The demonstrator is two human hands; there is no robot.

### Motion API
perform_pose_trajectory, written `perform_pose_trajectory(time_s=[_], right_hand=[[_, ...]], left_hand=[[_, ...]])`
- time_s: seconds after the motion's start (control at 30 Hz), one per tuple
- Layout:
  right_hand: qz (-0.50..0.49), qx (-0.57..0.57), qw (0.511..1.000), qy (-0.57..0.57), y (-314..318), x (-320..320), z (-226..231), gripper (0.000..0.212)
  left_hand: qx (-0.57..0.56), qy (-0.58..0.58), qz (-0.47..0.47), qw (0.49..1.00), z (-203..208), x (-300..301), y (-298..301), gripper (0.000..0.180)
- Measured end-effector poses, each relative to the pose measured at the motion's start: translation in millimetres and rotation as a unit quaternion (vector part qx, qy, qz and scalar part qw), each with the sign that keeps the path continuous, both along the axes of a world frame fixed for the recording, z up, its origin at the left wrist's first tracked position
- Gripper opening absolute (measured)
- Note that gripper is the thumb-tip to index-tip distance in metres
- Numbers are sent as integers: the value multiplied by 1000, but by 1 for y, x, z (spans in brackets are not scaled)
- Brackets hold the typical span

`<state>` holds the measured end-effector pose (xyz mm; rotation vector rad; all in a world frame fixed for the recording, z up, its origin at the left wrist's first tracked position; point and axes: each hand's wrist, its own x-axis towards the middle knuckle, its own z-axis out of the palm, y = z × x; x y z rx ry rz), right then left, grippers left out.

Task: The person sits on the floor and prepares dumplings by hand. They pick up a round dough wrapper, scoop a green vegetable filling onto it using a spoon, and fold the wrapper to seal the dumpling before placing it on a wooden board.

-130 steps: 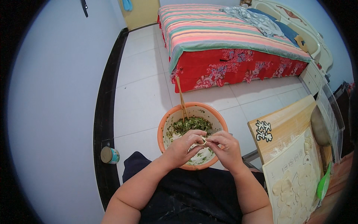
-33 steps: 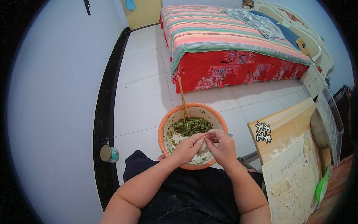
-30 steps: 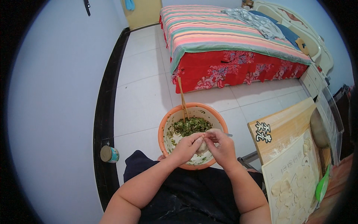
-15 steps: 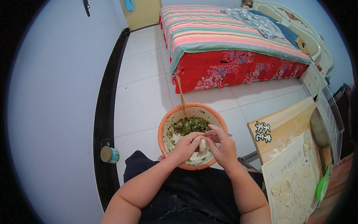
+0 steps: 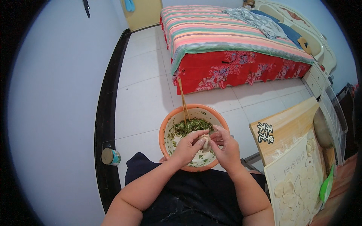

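Observation:
A pale dumpling (image 5: 206, 145) is pinched between my two hands over an orange-rimmed basin (image 5: 164, 141). My left hand (image 5: 187, 148) grips its left side with thumb and fingers. On the other side my right hand (image 5: 226, 147) presses it with the thumb, the fingers curled above. Chopped green filling (image 5: 188, 128) lies in the basin below, and a pair of wooden chopsticks (image 5: 183, 98) stands in it, leaning on the far rim. The fingers hide part of the dumpling.
At the right, a wooden board (image 5: 284, 120) carries a white mat (image 5: 277, 170) with several round dough wrappers (image 5: 292, 192). A green-handled utensil (image 5: 326, 188) lies at its edge. A lidded can (image 5: 110, 156) rests by the left wall. A striped-covered bed (image 5: 215, 32) stands beyond.
The fingers of both hands have shifted around the dumpling; the right fingers are raised and more curled. The dumpling sits slightly higher and more tucked between the thumbs.

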<state>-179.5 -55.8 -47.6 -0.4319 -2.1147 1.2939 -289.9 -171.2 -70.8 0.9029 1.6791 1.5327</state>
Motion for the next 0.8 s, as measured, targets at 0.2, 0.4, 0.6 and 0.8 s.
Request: perform_pose_trajectory(time_s=[0.2, 0.4, 0.6, 0.8], right_hand=[[7, 135, 991, -22, 4, 0, -7, 43], [-4, 14, 1000, 9, 1, -2, -1, 44], [0, 107, 994, 1, 5, -3, -10, 45], [-13, 31, 999, 20, 2, -2, -5, 44]], left_hand=[[-8, 88, -29, 996, 0, 2, -1, 38], [15, -43, -20, 999, -4, -4, 0, 42], [27, 82, -31, 996, -2, 2, -1, 40], [16, -38, -24, 999, -7, -6, 0, 41]])
